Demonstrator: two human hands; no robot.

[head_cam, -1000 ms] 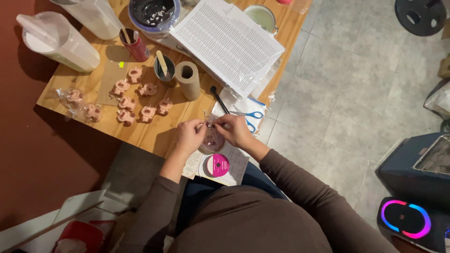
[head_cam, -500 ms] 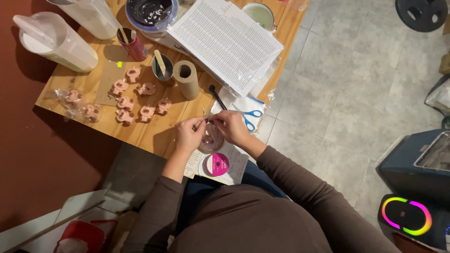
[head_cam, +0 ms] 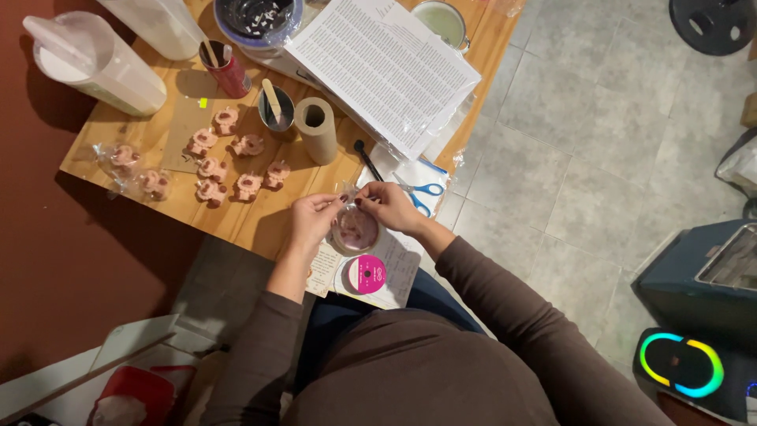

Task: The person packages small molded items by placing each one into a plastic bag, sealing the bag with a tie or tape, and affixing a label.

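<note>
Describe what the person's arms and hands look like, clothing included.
Both arms wear long, close-fitting dark brown sleeves reaching the wrists. The left hand and right hand are bare, with no gloves. The right hand's fingernails look dark-polished. No rings or watch can be made out.

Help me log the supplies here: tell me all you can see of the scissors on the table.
The scissors have blue plastic loop handles and slim metal blades. They lie flat and look closed, on white paper at the table's near edge, just right of the right hand. The handles point right and toward the person, the blade tips toward the hand. Neither hand touches them; a dark stick lies on their left.
</note>
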